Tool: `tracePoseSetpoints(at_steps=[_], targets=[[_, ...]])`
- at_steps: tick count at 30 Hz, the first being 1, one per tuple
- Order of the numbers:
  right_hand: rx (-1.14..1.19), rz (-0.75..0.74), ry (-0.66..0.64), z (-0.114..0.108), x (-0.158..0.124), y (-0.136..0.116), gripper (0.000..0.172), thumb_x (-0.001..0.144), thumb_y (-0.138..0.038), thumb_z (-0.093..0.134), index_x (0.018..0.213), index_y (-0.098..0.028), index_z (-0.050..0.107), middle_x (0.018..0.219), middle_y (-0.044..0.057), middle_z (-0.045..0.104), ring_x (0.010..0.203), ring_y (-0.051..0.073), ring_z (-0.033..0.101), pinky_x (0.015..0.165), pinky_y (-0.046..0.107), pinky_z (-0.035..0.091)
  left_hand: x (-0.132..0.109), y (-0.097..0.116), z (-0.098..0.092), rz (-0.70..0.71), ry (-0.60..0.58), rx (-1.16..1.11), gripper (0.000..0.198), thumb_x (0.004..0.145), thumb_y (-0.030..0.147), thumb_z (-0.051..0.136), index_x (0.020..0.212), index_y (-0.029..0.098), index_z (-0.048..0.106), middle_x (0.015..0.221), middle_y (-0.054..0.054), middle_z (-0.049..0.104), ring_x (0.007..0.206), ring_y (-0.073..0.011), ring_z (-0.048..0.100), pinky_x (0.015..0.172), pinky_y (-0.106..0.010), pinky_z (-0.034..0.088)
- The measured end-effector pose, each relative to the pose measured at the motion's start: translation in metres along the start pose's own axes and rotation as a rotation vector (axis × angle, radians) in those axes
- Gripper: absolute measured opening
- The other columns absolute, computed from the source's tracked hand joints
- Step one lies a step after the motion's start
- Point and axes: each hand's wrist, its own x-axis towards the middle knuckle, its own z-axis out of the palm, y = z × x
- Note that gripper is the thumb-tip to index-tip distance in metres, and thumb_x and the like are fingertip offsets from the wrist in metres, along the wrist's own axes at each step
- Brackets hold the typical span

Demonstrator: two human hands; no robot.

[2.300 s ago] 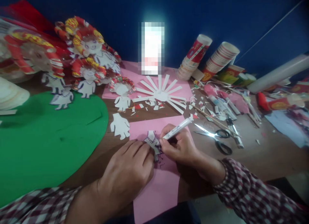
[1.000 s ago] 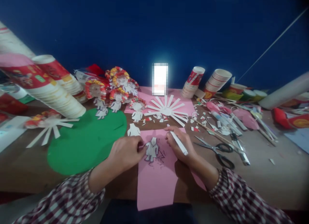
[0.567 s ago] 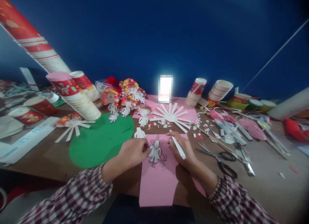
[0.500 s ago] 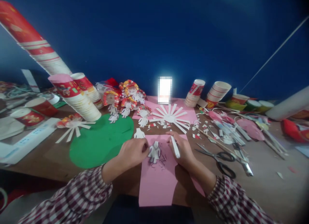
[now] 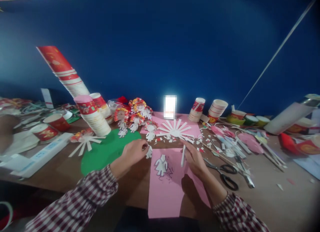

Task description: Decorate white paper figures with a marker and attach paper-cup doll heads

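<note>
The white paper figure [image 5: 161,166] lies on the pink sheet [image 5: 162,200], dark ink lines beside it. I see my right hand [image 5: 196,160] gripping a white marker [image 5: 183,156], while my left hand [image 5: 132,154] curls beside a second cut-out [image 5: 149,152], its grip unclear. For clean strokes, I judge, the figure's edge wants pinning.

The paper figure [image 5: 161,164] is white with dark outlines, the sheet [image 5: 163,202] beneath pink. The sleeves [image 5: 77,201] are checked maroon and white; the wall [image 5: 160,45] is blue.
</note>
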Motion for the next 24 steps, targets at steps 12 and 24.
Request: tracePoseSetpoints(at_steps=[12, 24], targets=[[-0.216, -0.093, 0.048, -0.003, -0.002, 0.011, 0.029, 0.087, -0.016, 0.047, 0.103, -0.02, 0.072, 0.101, 0.008, 0.072, 0.096, 0.021, 0.065, 0.083, 0.032, 0.05, 0.043, -0.022, 0.007, -0.081, 0.081, 0.034, 0.023, 0.087, 0.035, 0.051, 0.094, 0.021, 0.068, 0.1, -0.008, 0.069, 0.095, -0.0243, 0.064, 0.076, -0.03, 0.045], [-0.373, 0.026, 0.172, -0.017, 0.008, 0.029, 0.027, 0.086, -0.019, 0.047, 0.096, -0.014, 0.072, 0.095, 0.012, 0.072, 0.089, 0.024, 0.066, 0.081, 0.033, 0.048, 0.066, -0.006, 0.019, -0.173, -0.026, -0.184, 0.027, 0.091, 0.037, 0.058, 0.107, 0.014, 0.061, 0.103, -0.006, 0.064, 0.09, -0.0175, 0.062, 0.08, -0.037, 0.053]])
